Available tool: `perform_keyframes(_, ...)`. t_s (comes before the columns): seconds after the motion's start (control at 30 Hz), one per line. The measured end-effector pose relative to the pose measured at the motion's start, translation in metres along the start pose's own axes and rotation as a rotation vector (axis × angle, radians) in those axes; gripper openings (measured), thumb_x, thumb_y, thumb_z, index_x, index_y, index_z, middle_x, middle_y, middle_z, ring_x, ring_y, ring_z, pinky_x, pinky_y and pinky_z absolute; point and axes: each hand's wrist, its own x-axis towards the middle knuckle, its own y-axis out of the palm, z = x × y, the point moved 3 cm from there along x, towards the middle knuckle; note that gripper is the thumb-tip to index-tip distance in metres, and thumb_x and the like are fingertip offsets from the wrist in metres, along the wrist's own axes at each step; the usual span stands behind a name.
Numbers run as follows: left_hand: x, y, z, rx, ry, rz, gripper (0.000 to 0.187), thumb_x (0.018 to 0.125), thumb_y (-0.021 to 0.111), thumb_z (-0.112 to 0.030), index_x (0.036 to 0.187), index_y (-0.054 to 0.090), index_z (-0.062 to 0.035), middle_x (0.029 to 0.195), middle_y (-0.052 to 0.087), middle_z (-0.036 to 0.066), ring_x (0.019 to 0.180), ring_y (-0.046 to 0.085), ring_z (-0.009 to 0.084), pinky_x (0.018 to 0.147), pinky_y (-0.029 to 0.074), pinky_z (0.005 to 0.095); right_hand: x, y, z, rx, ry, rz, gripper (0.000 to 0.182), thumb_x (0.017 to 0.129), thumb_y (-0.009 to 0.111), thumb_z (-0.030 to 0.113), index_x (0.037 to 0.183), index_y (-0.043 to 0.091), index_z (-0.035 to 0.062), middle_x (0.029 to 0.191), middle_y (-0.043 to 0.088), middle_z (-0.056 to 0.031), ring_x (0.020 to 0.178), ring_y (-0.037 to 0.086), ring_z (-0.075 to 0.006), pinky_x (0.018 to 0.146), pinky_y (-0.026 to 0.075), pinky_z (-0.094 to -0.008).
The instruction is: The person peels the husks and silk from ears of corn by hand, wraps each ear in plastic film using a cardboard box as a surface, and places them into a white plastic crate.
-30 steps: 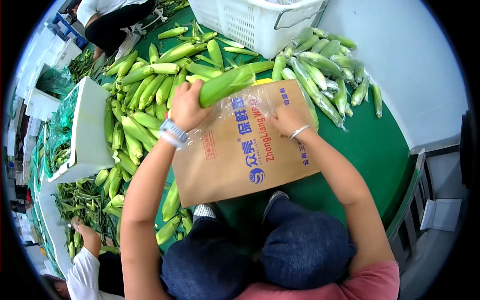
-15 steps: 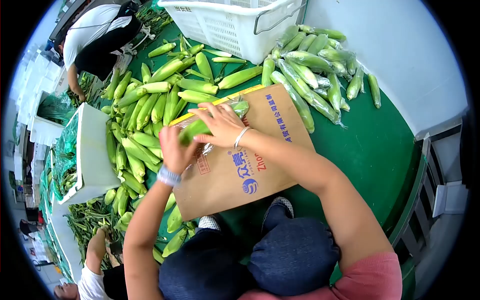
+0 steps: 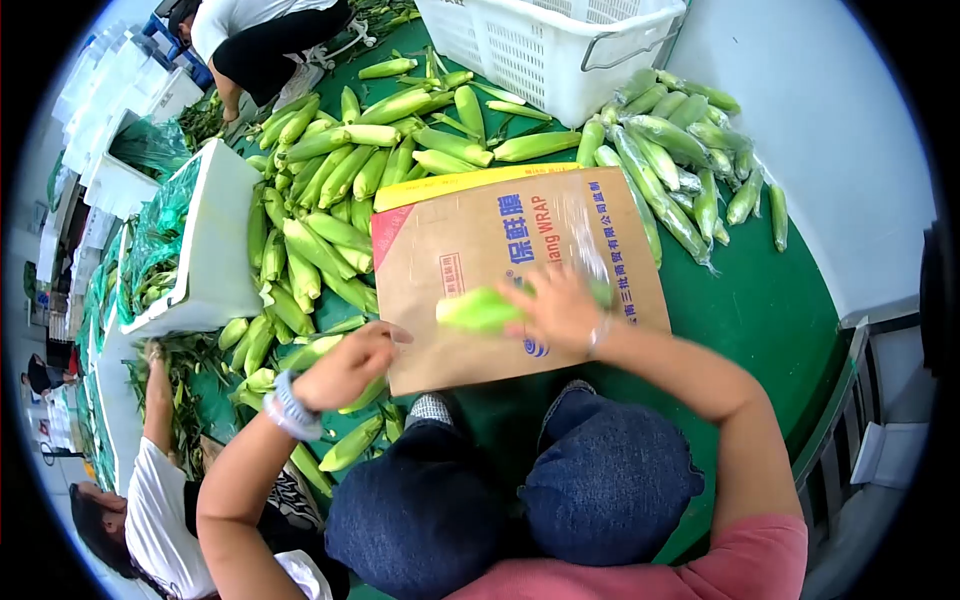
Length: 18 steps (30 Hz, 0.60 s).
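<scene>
A brown cardboard box (image 3: 470,350) with blue and red print lies in front of my knees. Above it my right hand (image 3: 560,310) holds a green ear of corn (image 3: 480,310), blurred by motion. My left hand (image 3: 352,362) is at the box's left edge, its fingers curled with thumb and forefinger together; what they hold, if anything, is too small to tell. A yellow strip (image 3: 470,184) runs along the box's far edge. Unwrapped corn (image 3: 335,180) is piled to the left and behind. Corn in clear film (image 3: 690,135) lies at the back right.
A white crate (image 3: 540,55) stands behind the corn, a white bin (image 3: 215,240) with green plastic at left. One person (image 3: 270,40) crouches at the upper left, another (image 3: 165,510) at the lower left. A metal frame (image 3: 850,430) is at right.
My hands have moved apart. The corn has come down and nearer over the box in my right hand, out of my left. The box shows farther right in view.
</scene>
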Motion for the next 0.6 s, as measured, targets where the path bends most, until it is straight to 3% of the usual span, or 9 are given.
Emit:
perform_keyframes(0.07,0.002,0.018,-0.027,-0.099,0.200,0.106,0.020,0.087,0.046,-0.010,0.072,0.055,-0.0011,0.099,0.051,0.015,0.102,0.046,0.0267,0.090,0.036,0.0369,-0.021,-0.028,0.040,0.237,0.054,0.317,0.052,0.080,0.055,0.048,0.121,0.053,0.0164,0.105,0.052,-0.0128,0.102,0.047,-0.0292,0.080,0.038,-0.0412)
perform_keyframes(0.17,0.033,0.077,-0.033,0.071,0.235,0.299,0.021,0.087,0.049,-0.018,0.077,0.057,-0.0017,0.100,0.051,0.018,0.101,0.048,0.0301,0.091,0.036,0.0403,-0.004,-0.028,0.042,0.359,0.049,0.228,0.039,0.082,0.053,0.039,0.112,0.059,0.0155,0.104,0.053,-0.0116,0.101,0.047,-0.0280,0.079,0.038,-0.0389)
perform_keyframes(0.23,0.053,0.095,-0.032,0.991,0.099,-0.150,0.031,0.082,0.058,-0.033,0.088,0.057,-0.0032,0.110,0.046,0.023,0.103,0.046,0.0340,0.092,0.035,0.0425,0.033,-0.014,0.023,0.055,-0.006,-0.142,0.026,0.082,0.052,0.029,0.098,0.063,0.0110,0.100,0.053,-0.0106,0.100,0.048,-0.0270,0.080,0.039,-0.0369)
perform_keyframes(0.27,0.064,0.098,-0.036,1.120,0.086,-0.114,0.052,0.076,0.060,-0.044,0.109,0.054,-0.0045,0.114,0.044,0.029,0.105,0.045,0.0419,0.093,0.035,0.0473,0.056,0.001,0.009,0.048,0.072,-0.111,0.023,0.080,0.053,0.026,0.094,0.062,0.0096,0.102,0.053,-0.0105,0.100,0.047,-0.0267,0.082,0.038,-0.0361)
perform_keyframes(0.33,0.087,0.101,-0.038,1.184,0.149,-0.220,0.078,0.069,0.065,-0.050,0.128,0.041,-0.0051,0.119,0.042,0.032,0.110,0.041,0.0481,0.095,0.034,0.0501,0.114,0.017,-0.027,-0.079,0.106,-0.103,0.017,0.080,0.051,0.021,0.085,0.061,0.0073,0.103,0.055,-0.0105,0.102,0.049,-0.0261,0.082,0.040,-0.0357)
perform_keyframes(0.4,0.125,0.086,-0.019,1.234,0.066,-0.246,0.111,0.050,0.073,-0.060,0.137,0.029,-0.0054,0.121,0.042,0.031,0.111,0.041,0.0493,0.093,0.036,0.0532,0.155,0.006,-0.053,-0.198,0.073,-0.128,0.017,0.082,0.049,0.019,0.080,0.060,0.0064,0.102,0.058,-0.0107,0.102,0.052,-0.0256,0.079,0.042,-0.0361)
perform_keyframes(0.47,0.162,0.058,-0.009,1.147,-0.107,-0.140,0.108,0.048,0.077,-0.057,0.132,0.034,-0.0041,0.115,0.047,0.027,0.107,0.046,0.0455,0.088,0.041,0.0515,0.175,0.004,-0.084,0.121,0.566,0.260,0.016,0.081,0.053,0.015,0.089,0.064,0.0060,0.109,0.061,-0.0119,0.106,0.056,-0.0255,0.080,0.047,-0.0362)
perform_keyframes(0.57,0.209,0.019,0.011,0.833,-0.038,-0.185,0.082,0.052,0.080,-0.045,0.113,0.048,-0.0016,0.107,0.052,0.021,0.100,0.053,0.0379,0.082,0.047,0.0429,0.169,0.004,-0.101,-0.015,0.455,0.519,0.028,0.085,0.054,0.025,0.099,0.064,0.0024,0.103,0.063,-0.0175,0.098,0.061,-0.0293,0.078,0.049,-0.0395)
perform_keyframes(0.6,0.213,0.013,0.009,0.832,0.045,-0.208,0.073,0.055,0.080,-0.041,0.110,0.052,-0.0011,0.104,0.055,0.020,0.095,0.056,0.0357,0.080,0.047,0.0422,0.168,0.006,-0.101,0.030,0.553,0.564,0.031,0.081,0.058,0.022,0.106,0.063,0.0031,0.111,0.060,-0.0175,0.102,0.059,-0.0292,0.081,0.049,-0.0374)
